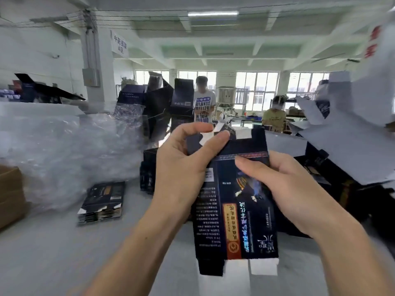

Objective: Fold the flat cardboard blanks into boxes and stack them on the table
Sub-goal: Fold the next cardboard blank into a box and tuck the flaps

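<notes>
Here, both of my hands are on one dark printed box (pixel 241 210), partly opened out and held upright in the air over the grey table (pixel 53 253). My left hand (pixel 181 165) wraps the box's upper left edge, with the fingers curled round behind. My left thumb (pixel 213 139) lies across the dark top flap (pixel 243 144) beside a white tab. My left forefinger (pixel 192 127) arches just above that flap, and I cannot tell whether it touches. My right hand (pixel 284 182) grips the box's right side: my right thumb (pixel 250 165) presses the front panel just under the patterned band, and the other fingers go round the back where I cannot see them. The box's lower flaps (pixel 264 267), white on the side facing me, hang loose below both hands. Left of the box and lower, a stack of flat blanks (pixel 102 201) lies on the table, well apart from it. Farther left of the box sit a heap of clear plastic wrap (pixel 64 150) and a brown carton (pixel 10 193). Behind the box stands a jumble of dark folded boxes (pixel 162 99). To the right of the box, white sheets of cardboard (pixel 342 157) lie piled. Far behind the box, two people (pixel 204 103) are blurred.
</notes>
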